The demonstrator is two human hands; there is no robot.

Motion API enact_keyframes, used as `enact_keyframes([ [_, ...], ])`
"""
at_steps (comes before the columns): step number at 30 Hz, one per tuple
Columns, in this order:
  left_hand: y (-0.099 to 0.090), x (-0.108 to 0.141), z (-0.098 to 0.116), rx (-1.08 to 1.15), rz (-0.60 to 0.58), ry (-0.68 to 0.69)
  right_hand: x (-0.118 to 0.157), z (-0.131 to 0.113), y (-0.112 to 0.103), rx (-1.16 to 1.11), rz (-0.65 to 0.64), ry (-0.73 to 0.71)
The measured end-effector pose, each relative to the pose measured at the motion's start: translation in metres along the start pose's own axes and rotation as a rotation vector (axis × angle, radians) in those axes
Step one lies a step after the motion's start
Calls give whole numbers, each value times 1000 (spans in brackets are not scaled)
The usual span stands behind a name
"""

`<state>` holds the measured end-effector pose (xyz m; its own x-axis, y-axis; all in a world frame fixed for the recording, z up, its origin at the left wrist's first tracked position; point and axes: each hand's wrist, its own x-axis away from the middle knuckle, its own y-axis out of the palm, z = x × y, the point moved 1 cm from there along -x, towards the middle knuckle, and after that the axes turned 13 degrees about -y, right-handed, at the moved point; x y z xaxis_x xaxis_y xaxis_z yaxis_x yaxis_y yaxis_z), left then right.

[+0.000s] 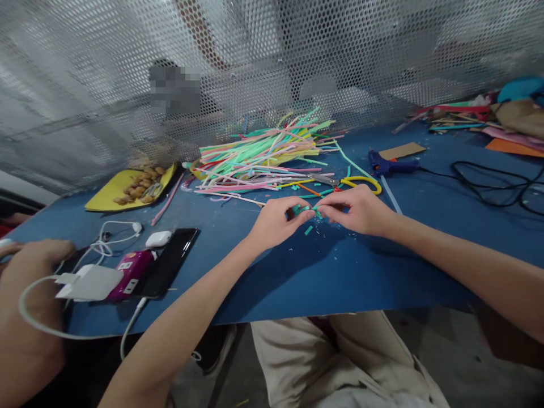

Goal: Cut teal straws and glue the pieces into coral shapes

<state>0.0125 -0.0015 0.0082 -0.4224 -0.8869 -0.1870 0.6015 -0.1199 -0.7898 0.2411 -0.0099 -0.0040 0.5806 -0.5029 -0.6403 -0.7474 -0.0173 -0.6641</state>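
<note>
My left hand (283, 220) and my right hand (355, 209) meet above the blue table, their fingertips pinched together. Between them is a small piece of teal green craft strip (315, 209), mostly covered by the fingers. Its exact shape is too small to make out. A loose green scrap (308, 230) and tiny clippings lie on the table just below. Right behind my hands rest scissors (361, 182) with yellow handles, blades pointing left. Beyond them spreads a heap of pastel craft strips (263, 150) in green, pink and yellow.
A blue glue gun (393, 164) with a black cord lies right, near a piece of cardboard (403, 151). At left are a yellow tray (106, 190) of brown pieces, a phone (174, 263), a white earbud case (158, 238) and a purple power adapter (131, 275). Another person's arm (29, 300) rests far left.
</note>
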Motion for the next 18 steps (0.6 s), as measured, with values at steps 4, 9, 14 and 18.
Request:
enact_keyframes([
  [4,-3,1,3,5,-17,-10,-1,2,-5,152,-10,-101],
  [9,-2,2,5,19,-35,-17,0,6,-7,226,-70,-224],
  [14,-2,2,6,16,-18,-8,0,3,-3,219,-50,-162],
  [18,-2,4,8,14,6,2,-1,-8,4,80,115,62],
])
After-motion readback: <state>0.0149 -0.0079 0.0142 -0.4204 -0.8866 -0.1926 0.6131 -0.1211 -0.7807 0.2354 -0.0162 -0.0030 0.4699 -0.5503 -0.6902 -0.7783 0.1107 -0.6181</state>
